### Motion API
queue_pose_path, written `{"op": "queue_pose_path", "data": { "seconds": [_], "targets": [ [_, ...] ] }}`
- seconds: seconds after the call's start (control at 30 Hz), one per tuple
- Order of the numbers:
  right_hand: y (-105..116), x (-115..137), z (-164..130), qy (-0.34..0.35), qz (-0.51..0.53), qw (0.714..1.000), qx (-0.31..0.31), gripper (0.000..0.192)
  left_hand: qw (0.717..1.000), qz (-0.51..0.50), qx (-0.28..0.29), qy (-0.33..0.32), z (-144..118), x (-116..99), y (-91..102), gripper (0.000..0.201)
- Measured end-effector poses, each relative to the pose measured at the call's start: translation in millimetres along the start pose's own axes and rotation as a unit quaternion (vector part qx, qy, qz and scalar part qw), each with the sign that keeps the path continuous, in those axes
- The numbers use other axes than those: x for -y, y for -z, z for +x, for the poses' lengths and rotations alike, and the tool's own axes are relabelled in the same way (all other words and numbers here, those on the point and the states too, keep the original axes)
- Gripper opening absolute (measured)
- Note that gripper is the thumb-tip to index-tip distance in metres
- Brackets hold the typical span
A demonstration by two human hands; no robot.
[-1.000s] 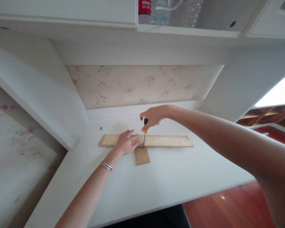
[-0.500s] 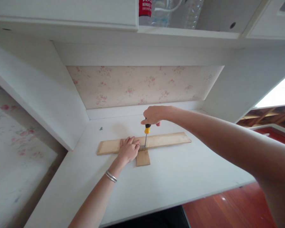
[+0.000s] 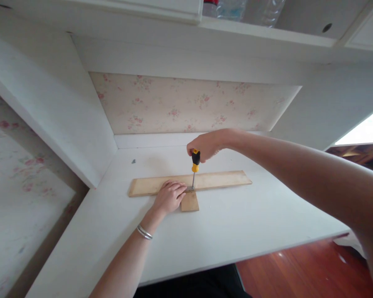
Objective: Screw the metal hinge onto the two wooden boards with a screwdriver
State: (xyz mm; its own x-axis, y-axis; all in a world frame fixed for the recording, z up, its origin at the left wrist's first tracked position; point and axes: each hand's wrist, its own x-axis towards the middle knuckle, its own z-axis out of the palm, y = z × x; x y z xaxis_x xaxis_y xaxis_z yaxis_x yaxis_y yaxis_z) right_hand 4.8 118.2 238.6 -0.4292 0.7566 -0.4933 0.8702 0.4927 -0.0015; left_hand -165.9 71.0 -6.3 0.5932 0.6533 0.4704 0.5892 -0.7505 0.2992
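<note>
My right hand [image 3: 205, 145] is closed round a screwdriver [image 3: 195, 161] with a black and yellow handle. The steel shaft points down, its tip at a small metal hinge or bracket [image 3: 190, 188]. That metal piece sits where a long wooden board [image 3: 220, 180] meets a short wooden piece [image 3: 190, 202] in front of it. Flat across the long board lies my left hand [image 3: 169, 195], fingers stretched out and close to the metal piece. The fingertips partly cover the joint, and any screw under the tip is too small to make out.
Both wooden pieces lie on a white desk [image 3: 251, 219] enclosed by white side panels. A small dark object [image 3: 134, 161] lies at the back left. Overhead, a cabinet shelf [image 3: 267, 32] holds plastic bottles [image 3: 231, 9]. The floor [image 3: 298, 269] is reddish wood.
My right hand has turned on the screwdriver, showing more of its handle. My left fingers have drawn closer together on the board. The head view has shifted slightly; the boards stay in place.
</note>
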Motion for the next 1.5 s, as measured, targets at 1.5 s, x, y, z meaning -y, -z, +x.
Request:
{"op": "queue_pose_path", "data": {
  "seconds": [1.5],
  "targets": [
    [-1.3,3.8,0.7,-0.058,0.029,0.997,0.032,0.048,0.999,-0.001,-0.035,0.033,1.6,-3.0,-1.7,0.022]
  ]
}}
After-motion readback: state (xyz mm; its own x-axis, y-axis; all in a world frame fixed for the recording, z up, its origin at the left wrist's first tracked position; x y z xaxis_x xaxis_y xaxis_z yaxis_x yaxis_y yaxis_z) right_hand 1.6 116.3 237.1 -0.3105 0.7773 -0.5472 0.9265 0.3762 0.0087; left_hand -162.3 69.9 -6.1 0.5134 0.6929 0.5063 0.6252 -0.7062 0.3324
